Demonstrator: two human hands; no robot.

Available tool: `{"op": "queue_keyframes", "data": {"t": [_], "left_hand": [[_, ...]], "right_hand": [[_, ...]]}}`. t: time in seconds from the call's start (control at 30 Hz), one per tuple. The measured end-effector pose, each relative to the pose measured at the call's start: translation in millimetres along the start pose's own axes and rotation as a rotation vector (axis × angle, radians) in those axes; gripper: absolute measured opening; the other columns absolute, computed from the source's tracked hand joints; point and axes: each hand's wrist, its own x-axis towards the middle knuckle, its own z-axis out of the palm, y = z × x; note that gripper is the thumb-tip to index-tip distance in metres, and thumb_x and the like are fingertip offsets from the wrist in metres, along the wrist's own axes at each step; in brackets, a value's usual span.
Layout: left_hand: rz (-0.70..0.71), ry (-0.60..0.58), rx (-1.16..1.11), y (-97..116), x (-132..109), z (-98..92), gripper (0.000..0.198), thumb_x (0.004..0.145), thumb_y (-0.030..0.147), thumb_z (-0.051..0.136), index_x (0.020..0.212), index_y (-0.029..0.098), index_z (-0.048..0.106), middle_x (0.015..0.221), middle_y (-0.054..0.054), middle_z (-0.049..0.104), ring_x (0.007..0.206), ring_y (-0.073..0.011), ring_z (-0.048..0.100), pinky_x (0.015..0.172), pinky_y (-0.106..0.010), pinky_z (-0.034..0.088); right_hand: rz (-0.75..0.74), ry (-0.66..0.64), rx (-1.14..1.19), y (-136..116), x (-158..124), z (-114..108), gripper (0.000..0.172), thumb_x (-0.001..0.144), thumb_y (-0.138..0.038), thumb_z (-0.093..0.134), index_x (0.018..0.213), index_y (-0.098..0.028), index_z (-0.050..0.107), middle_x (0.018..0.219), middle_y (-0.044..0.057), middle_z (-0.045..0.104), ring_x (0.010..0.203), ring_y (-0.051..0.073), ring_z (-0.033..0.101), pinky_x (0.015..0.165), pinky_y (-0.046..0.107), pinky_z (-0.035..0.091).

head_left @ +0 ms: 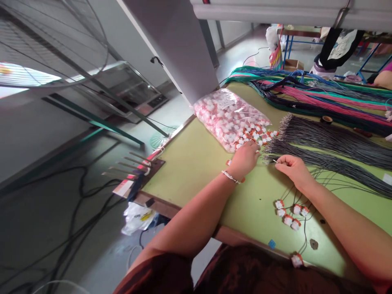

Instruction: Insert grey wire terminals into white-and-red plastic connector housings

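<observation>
In the head view, the left hand lies palm down at frame centre on the yellow-green surface, its fingers loosely curled over the loose small red-and-white plastic connectors spilling from the clear plastic bag of connectors; whether it grips one cannot be told. Just right of it, the right hand is pinched closed on a thin dark wire, its metal tip pointing left, beside the bundle of grey-black wires. Finished wired connectors lie lower right.

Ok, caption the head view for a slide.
Left hand reaches into loose red-and-white connectors by their bag; right hand pinches a dark wire.
</observation>
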Motion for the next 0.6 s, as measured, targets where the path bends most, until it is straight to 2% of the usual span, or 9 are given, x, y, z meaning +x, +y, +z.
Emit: {"op": "queue_keyframes", "data": {"t": [0.13, 0.2, 0.3, 0.37, 0.43, 0.6], "left_hand": [[-0.033, 0.100, -0.116, -3.8, -2.4, -4.8, 0.012, 0.075, 0.015, 0.055, 0.085, 0.015, 0.062, 0.081, -0.007, 0.059, 0.077, -0.0200, 0.056, 0.072, -0.032, 0.043], [-0.090, 0.100, -0.331, -1.1, -5.6, -10.0, 0.008, 0.070, 0.015, 0.057, 0.078, 0.015, 0.060, 0.068, -0.002, 0.056, 0.065, -0.0162, 0.054, 0.064, -0.029, 0.043], [-0.242, -0.009, -0.832, 7.5, -13.7, -19.7, 0.016, 0.068, 0.017, 0.059, 0.083, 0.015, 0.061, 0.057, 0.002, 0.053, 0.049, -0.0104, 0.051, 0.051, -0.024, 0.041], [-0.307, -0.115, -1.068, 14.0, -19.9, -24.1, 0.020, 0.068, 0.019, 0.060, 0.087, 0.013, 0.065, 0.058, 0.002, 0.056, 0.046, -0.0082, 0.051, 0.047, -0.022, 0.040], [-0.342, -0.187, -1.168, 19.1, -24.5, -24.5, 0.021, 0.069, 0.022, 0.063, 0.087, 0.012, 0.068, 0.060, 0.000, 0.061, 0.048, -0.0074, 0.053, 0.048, -0.020, 0.041], [-0.417, -0.274, -1.281, 22.1, -25.6, -13.8, 0.015, 0.068, 0.022, 0.071, 0.077, 0.012, 0.065, 0.059, -0.001, 0.064, 0.053, -0.0075, 0.057, 0.053, -0.019, 0.042]], "right_hand": [[-0.021, 0.032, -0.024, -3.9, -2.5, 0.5, 0.025, 0.065, -0.041, 0.064, 0.068, -0.016, 0.061, 0.060, -0.003, 0.048, 0.057, 0.009, 0.037, 0.052, 0.022, 0.029], [-0.037, 0.053, -0.046, -6.3, -3.7, -0.1, 0.024, 0.065, -0.040, 0.064, 0.067, -0.016, 0.062, 0.058, -0.003, 0.046, 0.056, 0.009, 0.035, 0.051, 0.023, 0.028], [-0.066, 0.095, -0.078, -9.2, -5.0, -1.6, 0.022, 0.066, -0.039, 0.062, 0.065, -0.017, 0.060, 0.054, -0.004, 0.041, 0.053, 0.008, 0.031, 0.050, 0.023, 0.026], [-0.083, 0.097, -0.090, -10.7, -5.3, -2.7, 0.021, 0.065, -0.038, 0.060, 0.062, -0.017, 0.057, 0.053, -0.005, 0.040, 0.052, 0.008, 0.030, 0.049, 0.023, 0.025], [-0.091, 0.081, -0.108, -12.0, -5.1, -3.3, 0.020, 0.065, -0.037, 0.059, 0.059, -0.018, 0.054, 0.052, -0.005, 0.039, 0.051, 0.008, 0.030, 0.048, 0.023, 0.025], [-0.089, 0.057, -0.166, -15.6, -4.0, -2.5, 0.019, 0.064, -0.035, 0.057, 0.056, -0.018, 0.053, 0.049, -0.004, 0.040, 0.049, 0.008, 0.031, 0.047, 0.023, 0.025]]}}
